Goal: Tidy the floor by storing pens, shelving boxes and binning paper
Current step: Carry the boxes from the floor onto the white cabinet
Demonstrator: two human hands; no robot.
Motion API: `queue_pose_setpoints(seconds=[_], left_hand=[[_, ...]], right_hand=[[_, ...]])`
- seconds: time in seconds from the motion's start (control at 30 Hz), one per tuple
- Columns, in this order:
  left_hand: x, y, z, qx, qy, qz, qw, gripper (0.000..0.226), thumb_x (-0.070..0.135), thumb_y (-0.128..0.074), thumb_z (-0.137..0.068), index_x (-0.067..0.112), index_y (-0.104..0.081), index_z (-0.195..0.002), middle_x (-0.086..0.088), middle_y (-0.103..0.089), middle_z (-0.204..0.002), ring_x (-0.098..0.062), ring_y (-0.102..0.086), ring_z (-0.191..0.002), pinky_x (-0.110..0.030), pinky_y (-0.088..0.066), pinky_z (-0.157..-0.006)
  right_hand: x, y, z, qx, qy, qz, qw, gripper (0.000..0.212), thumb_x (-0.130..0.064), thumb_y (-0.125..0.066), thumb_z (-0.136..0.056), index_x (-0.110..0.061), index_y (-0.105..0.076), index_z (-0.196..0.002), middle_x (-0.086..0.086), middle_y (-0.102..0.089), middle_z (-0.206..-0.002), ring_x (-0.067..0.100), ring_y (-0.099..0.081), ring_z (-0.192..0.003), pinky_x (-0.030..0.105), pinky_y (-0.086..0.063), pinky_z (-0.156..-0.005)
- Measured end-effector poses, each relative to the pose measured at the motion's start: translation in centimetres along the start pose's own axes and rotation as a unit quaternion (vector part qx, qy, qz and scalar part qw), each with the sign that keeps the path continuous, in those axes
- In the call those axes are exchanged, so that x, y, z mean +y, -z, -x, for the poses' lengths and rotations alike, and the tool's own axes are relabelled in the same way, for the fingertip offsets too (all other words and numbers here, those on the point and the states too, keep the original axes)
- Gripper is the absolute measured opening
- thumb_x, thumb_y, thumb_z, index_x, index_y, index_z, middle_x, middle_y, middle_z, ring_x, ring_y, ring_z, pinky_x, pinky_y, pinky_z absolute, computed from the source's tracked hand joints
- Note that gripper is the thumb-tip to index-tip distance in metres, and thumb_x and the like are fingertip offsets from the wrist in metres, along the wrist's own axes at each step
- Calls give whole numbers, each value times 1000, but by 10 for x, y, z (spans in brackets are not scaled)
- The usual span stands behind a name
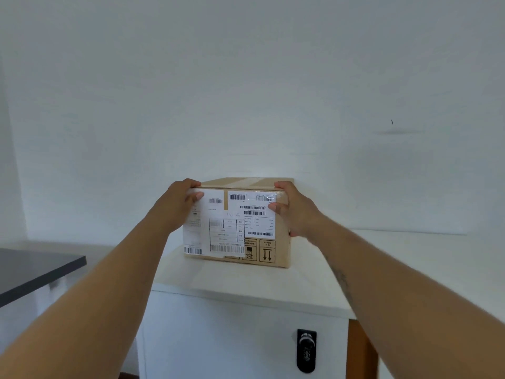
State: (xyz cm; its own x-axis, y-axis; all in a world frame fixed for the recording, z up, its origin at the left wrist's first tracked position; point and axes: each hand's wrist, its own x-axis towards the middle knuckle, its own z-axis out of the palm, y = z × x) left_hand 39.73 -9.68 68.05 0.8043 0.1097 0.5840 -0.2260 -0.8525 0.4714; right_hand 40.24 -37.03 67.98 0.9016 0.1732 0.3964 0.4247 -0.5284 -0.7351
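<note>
Head view | cardboard box (237,228) sits on white cabinet (246,280) top, near its back edge | left grip (180,203) and right grip (293,209) clasp box's upper corners, fingers curled over top, thumbs on labelled front

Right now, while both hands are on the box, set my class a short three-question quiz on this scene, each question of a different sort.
1. True or false: only one hand grips the cardboard box.
2. Beneath the box is: A) a white cabinet; B) bare floor; C) a chair.
3. Fill in: the printed arrows on its front point ____.
Key: 1 false, the left hand and right hand both grip it; 2 A; 3 down.
</note>
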Motion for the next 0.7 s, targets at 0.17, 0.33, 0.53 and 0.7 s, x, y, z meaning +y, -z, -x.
queue_pose_setpoints(seconds=[0.17,0.33,0.53,0.7], left_hand=[[33,49,15,-1,-11,-154,988,60,53,-41,-97,23,-32,-147,-9,-35,-152,-32,-42,-134,-53,-40,-104],[60,113,59,34,-16,-286,957,60,58,-43,-94,27,-34,-145,-1,-44,-144,-25,-44,-130,-46,-45,-96],[60,178,154,21,26,-392,919,63,62,-40,-92,29,-34,-145,3,-43,-145,-24,-45,-127,-42,-44,-95],[52,243,248,23,111,-452,885,67,61,-43,-90,27,-32,-147,1,-42,-147,-25,-45,-129,-45,-45,-96]], right_hand=[[-44,48,11,-6,20,168,985,80,-39,-69,-87,-30,-24,-152,11,-34,-151,31,-36,-137,39,-35,-105],[-80,50,33,10,86,245,966,78,-41,-68,-87,-31,-25,-151,7,-35,-150,32,-36,-136,45,-40,-106],[-123,5,76,-23,163,270,949,71,-36,-61,-90,-32,-24,-150,2,-29,-154,31,-31,-136,43,-38,-106],[-175,-45,121,-86,242,235,938,70,-38,-59,-91,-31,-24,-151,4,-24,-157,33,-27,-139,48,-38,-107]])
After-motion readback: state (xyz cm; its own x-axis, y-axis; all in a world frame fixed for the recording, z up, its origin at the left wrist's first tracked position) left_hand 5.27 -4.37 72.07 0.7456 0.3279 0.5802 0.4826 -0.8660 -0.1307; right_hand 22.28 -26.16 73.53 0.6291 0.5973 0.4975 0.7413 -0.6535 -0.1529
